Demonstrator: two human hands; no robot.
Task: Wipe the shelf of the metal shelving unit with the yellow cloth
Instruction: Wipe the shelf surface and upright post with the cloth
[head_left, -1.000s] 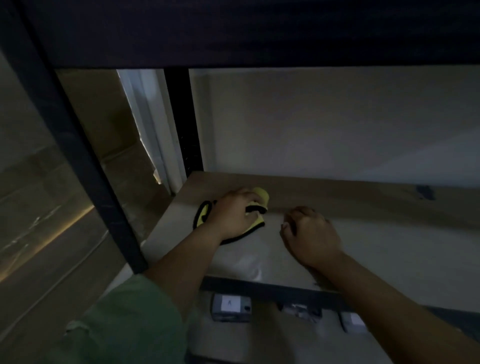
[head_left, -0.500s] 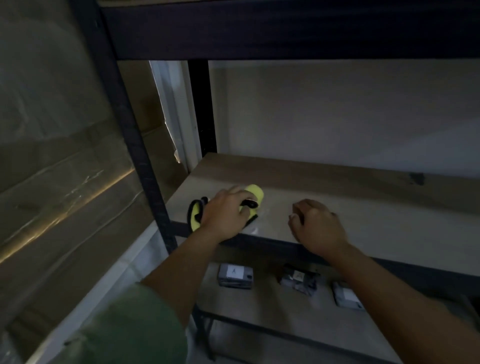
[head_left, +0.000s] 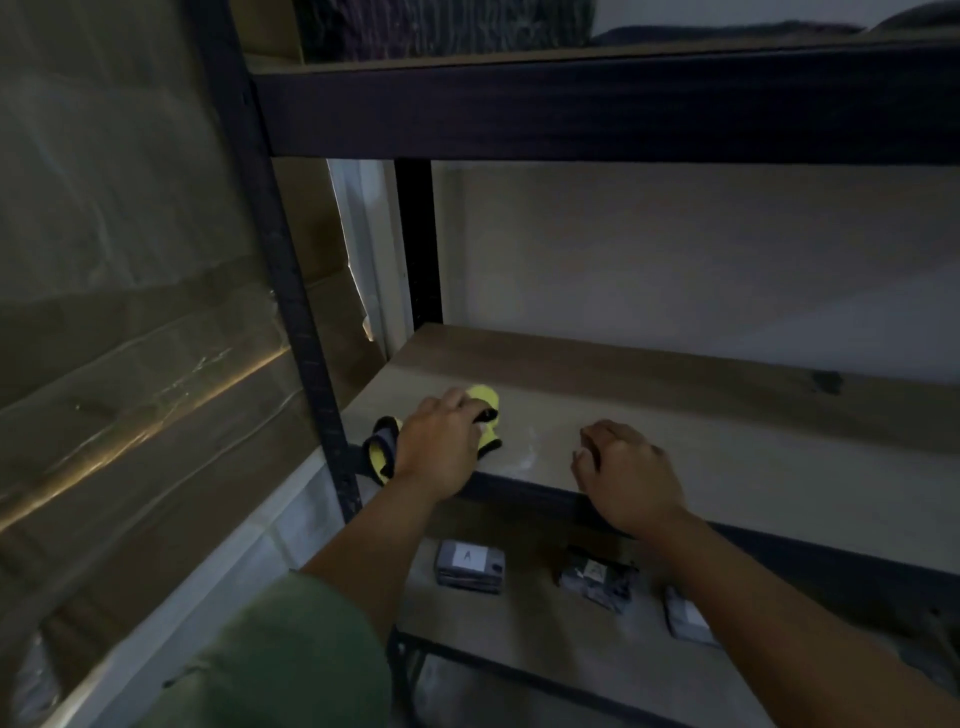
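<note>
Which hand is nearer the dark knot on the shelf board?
Right. The right hand rests curled at the shelf front edge, left of the knot. The left hand, pressing the yellow cloth, is farther left.

Dim, underexposed frame. Light seems to enter at a narrow gap (head_left: 363, 291) left of the rear post. Warm glare streak on the plastic sheet (head_left: 156, 395). Dark upper beam (head_left: 597, 104). Edges bowed, slight motion blur.

one cloth (head_left: 483, 400); three packets (head_left: 470, 565)
</note>
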